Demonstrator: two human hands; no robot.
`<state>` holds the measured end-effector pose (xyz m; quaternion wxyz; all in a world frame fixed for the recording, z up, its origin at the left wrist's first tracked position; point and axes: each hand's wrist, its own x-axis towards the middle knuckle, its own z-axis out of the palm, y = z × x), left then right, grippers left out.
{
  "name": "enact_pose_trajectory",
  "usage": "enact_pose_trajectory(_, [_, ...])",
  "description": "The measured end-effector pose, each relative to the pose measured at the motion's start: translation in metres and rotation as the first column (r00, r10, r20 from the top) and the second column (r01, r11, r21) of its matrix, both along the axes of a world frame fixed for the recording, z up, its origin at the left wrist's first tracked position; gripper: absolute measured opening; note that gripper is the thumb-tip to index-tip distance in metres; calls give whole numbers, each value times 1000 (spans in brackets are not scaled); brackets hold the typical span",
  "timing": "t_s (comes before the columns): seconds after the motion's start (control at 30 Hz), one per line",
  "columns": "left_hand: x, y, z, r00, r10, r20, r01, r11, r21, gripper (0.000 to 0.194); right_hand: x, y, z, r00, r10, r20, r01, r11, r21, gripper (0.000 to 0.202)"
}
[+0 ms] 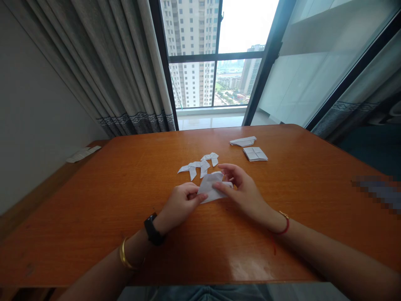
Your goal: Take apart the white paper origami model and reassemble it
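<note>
A partly folded sheet of white paper [210,188] is held up between my hands, just above the table. My left hand [183,201] pinches its lower left corner between thumb and fingers. On the other side, my right hand [239,187] has its thumb flat on the paper's face, with the fingers curled behind its right edge. Part of the sheet is hidden by that thumb. Right behind the paper lie a larger folded paper figure [194,167] with leg-like points and a smaller similar paper figure [210,158].
Farther back on the brown wooden table [125,179] are a long folded paper piece [243,141] and a square folded paper [255,154]. A pale strip-like item [83,154] lies off the table's left edge. Curtains [125,62] and a window stand beyond the table.
</note>
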<state>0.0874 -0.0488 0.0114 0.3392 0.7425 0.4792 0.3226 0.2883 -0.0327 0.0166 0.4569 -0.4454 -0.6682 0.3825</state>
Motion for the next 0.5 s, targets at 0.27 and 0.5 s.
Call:
enact_pose_trajectory(0.27, [2, 2, -7, 913, 110, 393, 13, 955, -296, 33, -5, 0, -9, 994, -16, -108, -4, 984, -180, 55])
enact_pose_trajectory(0.5, [9, 0, -13, 924, 49, 378, 78, 946, -313, 30, -12, -11, -10, 969, 203, 141, -196, 979, -61, 18])
